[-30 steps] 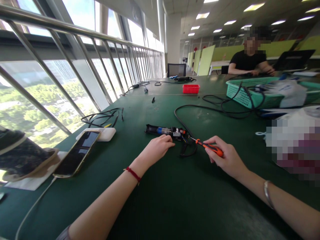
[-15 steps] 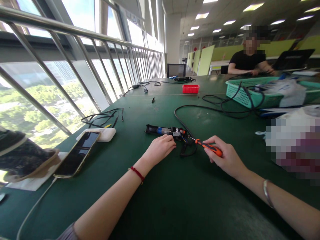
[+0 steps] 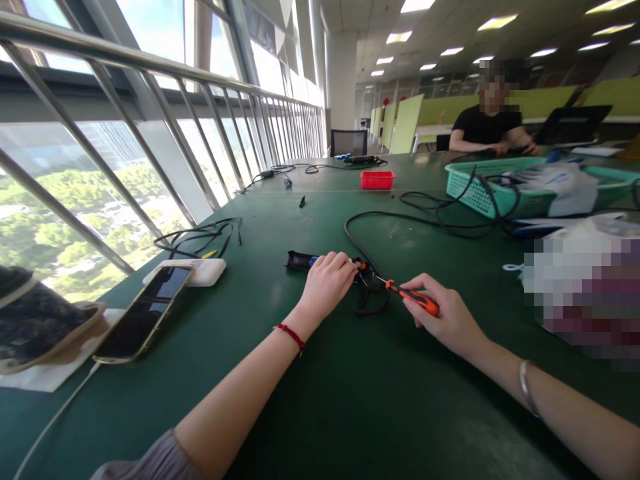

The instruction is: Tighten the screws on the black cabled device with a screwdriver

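On the green table lies a black tube-shaped corded device [image 3: 299,260], its inner parts and small wires exposed at the right end. My left hand [image 3: 327,283] is closed over its middle, fingertips bent down near the exposed parts, and it covers most of the blue section. In my right hand [image 3: 447,317] is an orange and black screwdriver [image 3: 413,298], gripped by the handle. Its shaft points left, with the tip at the wired end of the device; exact contact is too small to tell. A black cable [image 3: 350,223] runs from that end.
At left are a phone [image 3: 145,313], a white block [image 3: 207,271] and thin black cables [image 3: 220,233]. A red tray [image 3: 377,180] stands farther back. To the right are a green basket [image 3: 470,190] and a plastic bag [image 3: 590,233]. A person [image 3: 490,123] sits across the table.
My left hand has moved up and right, from the device's near side to over its middle, hiding more of it. The screwdriver stays at the wired end. The whole view has shifted slightly.
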Tool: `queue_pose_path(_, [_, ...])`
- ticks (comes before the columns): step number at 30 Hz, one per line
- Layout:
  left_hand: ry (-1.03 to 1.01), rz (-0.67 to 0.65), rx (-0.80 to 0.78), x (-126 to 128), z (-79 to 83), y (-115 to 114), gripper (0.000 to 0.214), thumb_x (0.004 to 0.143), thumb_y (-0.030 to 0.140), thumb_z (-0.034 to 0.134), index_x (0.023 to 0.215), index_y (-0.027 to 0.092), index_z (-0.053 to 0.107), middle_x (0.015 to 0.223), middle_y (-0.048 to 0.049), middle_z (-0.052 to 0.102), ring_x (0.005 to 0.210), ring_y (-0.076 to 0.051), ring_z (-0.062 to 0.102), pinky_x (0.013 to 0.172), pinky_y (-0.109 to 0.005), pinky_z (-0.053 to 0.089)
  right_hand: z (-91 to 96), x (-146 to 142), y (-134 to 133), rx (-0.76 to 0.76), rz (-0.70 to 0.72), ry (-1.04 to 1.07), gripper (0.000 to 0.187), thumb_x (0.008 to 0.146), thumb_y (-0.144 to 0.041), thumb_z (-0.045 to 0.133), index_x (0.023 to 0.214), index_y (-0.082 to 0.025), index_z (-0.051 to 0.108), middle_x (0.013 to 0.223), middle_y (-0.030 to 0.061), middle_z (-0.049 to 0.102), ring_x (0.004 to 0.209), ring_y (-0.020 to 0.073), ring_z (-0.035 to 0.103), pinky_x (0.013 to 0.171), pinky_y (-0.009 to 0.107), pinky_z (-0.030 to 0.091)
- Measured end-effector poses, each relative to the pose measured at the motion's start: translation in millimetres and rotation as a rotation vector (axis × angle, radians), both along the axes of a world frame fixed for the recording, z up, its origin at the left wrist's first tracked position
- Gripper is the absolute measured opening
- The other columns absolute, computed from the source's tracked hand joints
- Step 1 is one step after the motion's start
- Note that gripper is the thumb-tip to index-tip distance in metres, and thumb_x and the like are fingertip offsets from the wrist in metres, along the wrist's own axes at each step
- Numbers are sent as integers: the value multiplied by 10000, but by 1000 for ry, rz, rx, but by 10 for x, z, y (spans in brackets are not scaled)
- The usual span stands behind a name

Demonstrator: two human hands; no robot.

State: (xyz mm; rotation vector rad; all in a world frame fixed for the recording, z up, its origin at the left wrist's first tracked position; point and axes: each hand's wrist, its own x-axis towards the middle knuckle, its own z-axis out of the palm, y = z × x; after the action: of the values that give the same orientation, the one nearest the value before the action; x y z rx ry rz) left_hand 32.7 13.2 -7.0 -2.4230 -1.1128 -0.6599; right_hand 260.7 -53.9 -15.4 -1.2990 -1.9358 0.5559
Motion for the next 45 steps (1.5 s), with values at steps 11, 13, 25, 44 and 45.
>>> queue_pose_path(11, [50,-25,118,2,-26,-28,196,942,234,448,843,177,607,873,-34,605,817,-173,518,716,-314,372,-24,2,14,17,7,-6,202,869,-360,490,959,-182,527,544,-49,530,446,119,524,500,241,402])
queue_pose_path(13, [54,-13,118,10,-34,-38,198,943,231,442,847,176,606,879,-38,605,818,-174,518,719,-318,370,-34,6,15,19,6,-9,203,872,-363,489,958,-183,528,547,-48,531,447,119,524,500,241,402])
queue_pose_path(25, [-35,5,47,41,-62,-31,154,928,217,478,945,216,631,959,-37,604,870,-174,523,773,-313,393,-32,0,6,17,-3,-3,199,866,-355,505,952,-178,537,554,-41,549,452,119,534,494,240,415])
queue_pose_path(44, [-100,82,-314,-455,-94,226,549,831,523,579,1267,198,507,1192,-82,581,1184,-260,483,1136,-480,212,-35,-7,-70,324,-73,239,231,879,-248,544,1103,-192,547,724,-6,616,537,103,609,557,228,514])
queue_pose_path(45, [-103,87,-310,-447,-91,221,517,827,517,588,1232,201,529,1162,-78,590,1158,-259,496,1123,-472,234,-36,-14,-78,333,-41,230,235,883,-246,541,1113,-196,540,728,-8,617,533,101,610,554,227,514])
